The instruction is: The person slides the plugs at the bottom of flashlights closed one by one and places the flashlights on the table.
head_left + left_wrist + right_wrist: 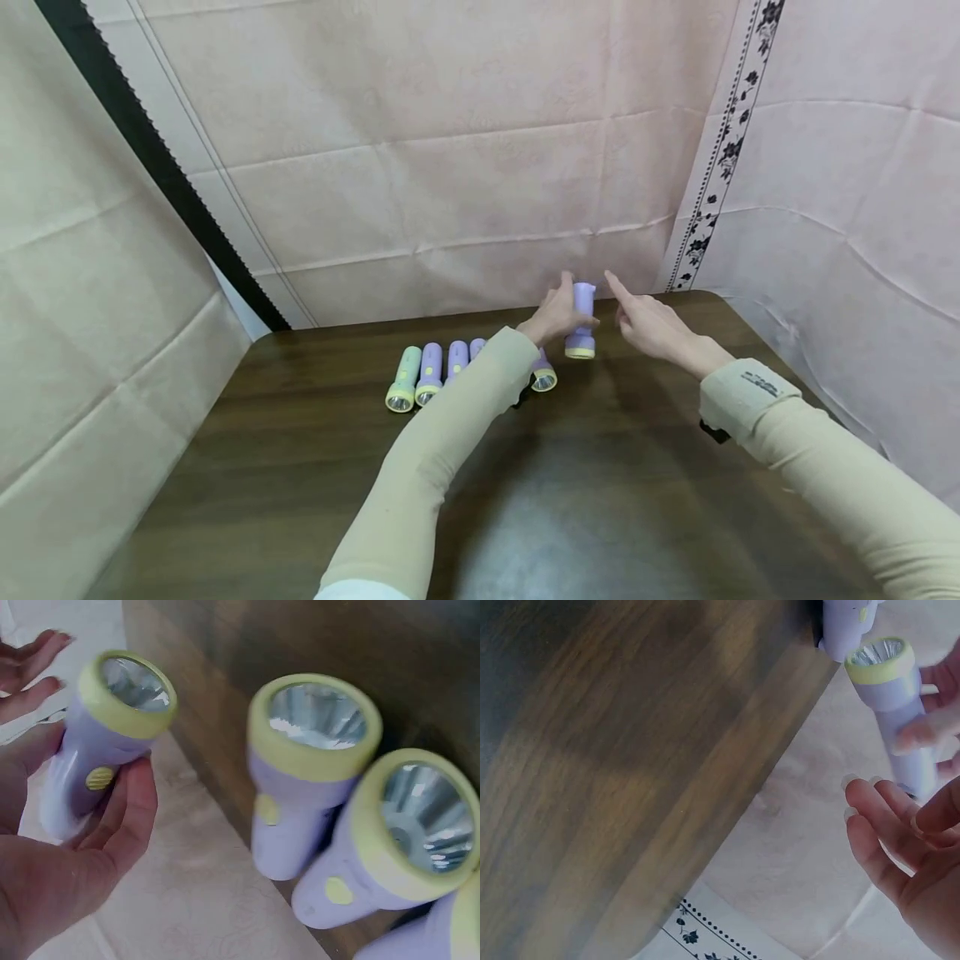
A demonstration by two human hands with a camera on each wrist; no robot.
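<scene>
My left hand (557,315) grips a purple flashlight (582,300) with a pale yellow rim, above the far edge of the table. In the left wrist view, the fingers curl around its body near the yellow button and the lens faces up toward the camera. My right hand (658,330) is just right of this flashlight, apart from it, holding nothing; its fingers are loosely bent in the right wrist view. Beside my left forearm lies a row of flashlights: a mint green one (407,373) at the left end, then several purple ones (431,365), partly hidden by the sleeve.
The dark wooden table (600,500) spreads toward me. Pale cloth (450,167) hangs behind its far edge and along both sides. A black-flowered border (723,158) runs down the cloth at the right, and a dark band (157,158) at the left.
</scene>
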